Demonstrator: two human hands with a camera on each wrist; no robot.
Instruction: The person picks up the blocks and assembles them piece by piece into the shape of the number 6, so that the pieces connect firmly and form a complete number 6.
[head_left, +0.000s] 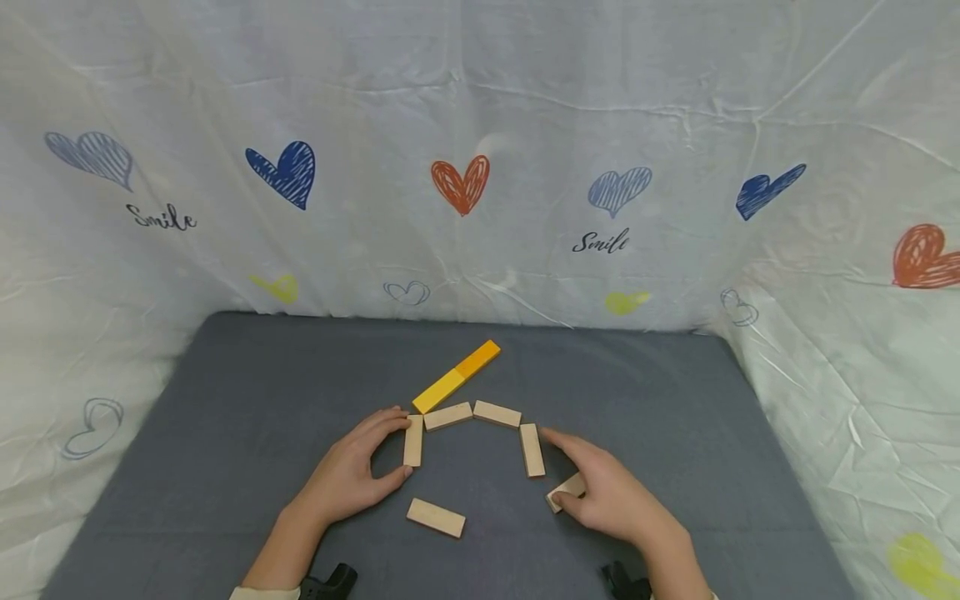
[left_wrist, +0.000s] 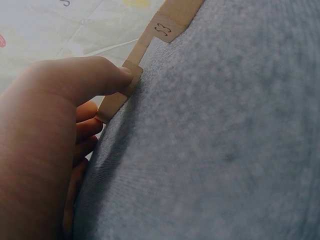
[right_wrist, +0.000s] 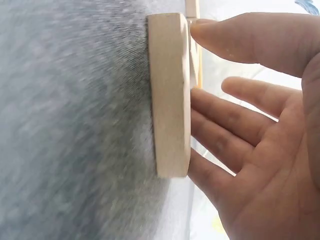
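On the grey cloth, pale wooden blocks form an arch. My left hand (head_left: 352, 467) pinches the block at its left end (head_left: 413, 441) lengthwise, fingers at the far end and thumb at the near one; in the left wrist view the thumb (left_wrist: 107, 75) presses its end. My right hand (head_left: 611, 487) is at the other side, fingers spread and fairly straight. Its thumb (right_wrist: 250, 37) lies over a slanted block (head_left: 563, 492), which it partly covers in the head view. The index fingertip is close beside the arch's right-hand block (head_left: 532, 451).
Two angled blocks, one (head_left: 448, 416) and another (head_left: 497, 413), make the arch's top. Behind them lies a yellow-orange bar (head_left: 456, 377) set diagonally. A loose wooden block (head_left: 436, 517) lies nearer me, between the hands. A white cloth (head_left: 525, 83) with hearts hangs behind the table.
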